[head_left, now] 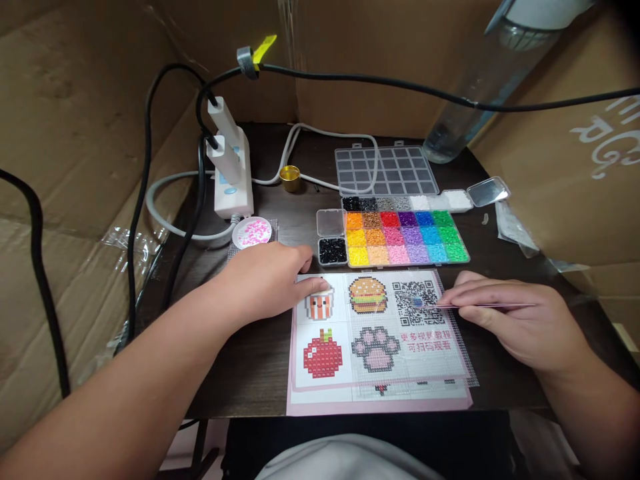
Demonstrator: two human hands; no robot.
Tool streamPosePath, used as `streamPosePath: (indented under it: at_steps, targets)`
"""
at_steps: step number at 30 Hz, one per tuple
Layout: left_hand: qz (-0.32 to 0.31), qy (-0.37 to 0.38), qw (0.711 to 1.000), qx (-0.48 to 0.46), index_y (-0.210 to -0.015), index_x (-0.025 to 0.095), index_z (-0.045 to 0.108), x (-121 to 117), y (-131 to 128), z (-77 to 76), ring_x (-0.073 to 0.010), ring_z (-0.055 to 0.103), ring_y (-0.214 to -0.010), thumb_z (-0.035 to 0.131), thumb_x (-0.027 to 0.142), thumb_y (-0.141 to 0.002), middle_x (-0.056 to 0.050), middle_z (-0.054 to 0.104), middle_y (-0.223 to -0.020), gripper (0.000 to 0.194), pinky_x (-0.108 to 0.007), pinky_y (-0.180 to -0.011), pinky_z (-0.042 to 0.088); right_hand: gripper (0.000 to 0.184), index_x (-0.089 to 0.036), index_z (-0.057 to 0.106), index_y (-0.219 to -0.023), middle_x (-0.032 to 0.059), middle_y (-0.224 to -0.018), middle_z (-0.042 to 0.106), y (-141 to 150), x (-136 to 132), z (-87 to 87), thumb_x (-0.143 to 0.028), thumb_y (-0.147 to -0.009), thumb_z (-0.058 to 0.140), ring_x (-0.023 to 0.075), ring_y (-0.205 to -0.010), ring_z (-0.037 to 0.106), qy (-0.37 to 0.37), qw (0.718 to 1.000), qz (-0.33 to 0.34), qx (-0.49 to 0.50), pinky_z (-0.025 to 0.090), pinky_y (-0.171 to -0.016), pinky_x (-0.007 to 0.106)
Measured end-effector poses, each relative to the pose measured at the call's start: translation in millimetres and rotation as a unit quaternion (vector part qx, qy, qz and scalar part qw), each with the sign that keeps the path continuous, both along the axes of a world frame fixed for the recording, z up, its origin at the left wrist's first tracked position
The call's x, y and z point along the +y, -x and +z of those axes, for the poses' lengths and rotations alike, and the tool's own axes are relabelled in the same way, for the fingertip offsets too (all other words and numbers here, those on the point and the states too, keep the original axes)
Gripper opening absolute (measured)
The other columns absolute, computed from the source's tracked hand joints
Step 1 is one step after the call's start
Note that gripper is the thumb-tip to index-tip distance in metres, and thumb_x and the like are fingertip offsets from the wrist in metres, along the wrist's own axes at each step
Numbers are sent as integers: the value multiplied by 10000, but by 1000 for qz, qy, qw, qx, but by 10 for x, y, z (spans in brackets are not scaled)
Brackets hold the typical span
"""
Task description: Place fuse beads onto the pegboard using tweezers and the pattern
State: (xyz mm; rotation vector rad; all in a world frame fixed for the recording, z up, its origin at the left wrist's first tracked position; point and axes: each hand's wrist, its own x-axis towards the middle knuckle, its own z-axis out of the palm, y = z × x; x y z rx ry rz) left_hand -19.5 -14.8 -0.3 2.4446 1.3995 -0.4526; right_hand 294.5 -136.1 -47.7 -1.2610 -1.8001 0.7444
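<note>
I have the thin tool (493, 305) pinched in my right hand (500, 313), its long axis running nearly level from side to side, the tip pointing left over the printed code on the pattern sheet (323, 393). A clear pegboard (425, 373) lies over the sheet's right part. My left hand (287, 280) is palm down, thumb slightly apart from the forefinger and touching the sheet by the striped cup picture. Just beyond the sheet on the dark surface (240, 380), the bead case (407, 230) holds compartments of black, grey, white, orange, red, purple, blue, green, yellow and pink. Left of it a small box (333, 251) of black beads stands open; a white-filled box (457, 200) is open at its back right. Past my left hand, a white dish (252, 233) holds pink and white beads, and farther back sits a gold cup (290, 179).
</note>
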Motion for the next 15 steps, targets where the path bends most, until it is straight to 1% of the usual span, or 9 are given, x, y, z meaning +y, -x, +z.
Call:
streamPosePath:
  at_steps: [4, 11, 15]
  targets:
    - [-3, -3, 1000, 8, -914, 252, 587, 0, -14, -2, -247, 602, -676, 428, 665, -804, -58, 646, -708, 456, -313, -534, 273, 245, -302, 772, -950, 13, -864, 769, 1, -1, 10, -116, -813, 691, 177, -805, 681, -1, 1000, 4, -3, 581, -720, 304]
    - [1, -4, 1000, 8, -927, 257, 604, -9, -8, 3, -266, 619, -704, 438, 662, -797, -59, 651, -713, 457, -321, -561, 316, 240, -294, 771, -950, 14, -871, 769, -1, -9, 8, -114, -811, 694, 175, -806, 682, 3, 1000, 5, 2, 579, -727, 306]
    - [-2, -7, 1000, 11, -921, 257, 598, -4, -10, -9, -267, 622, -705, 430, 663, -800, -57, 651, -709, 456, -321, -554, 314, 240, -294, 770, -945, 13, -870, 769, 2, -8, 13, -110, -811, 693, 172, -804, 680, 6, 1000, 3, 1, 578, -732, 305]
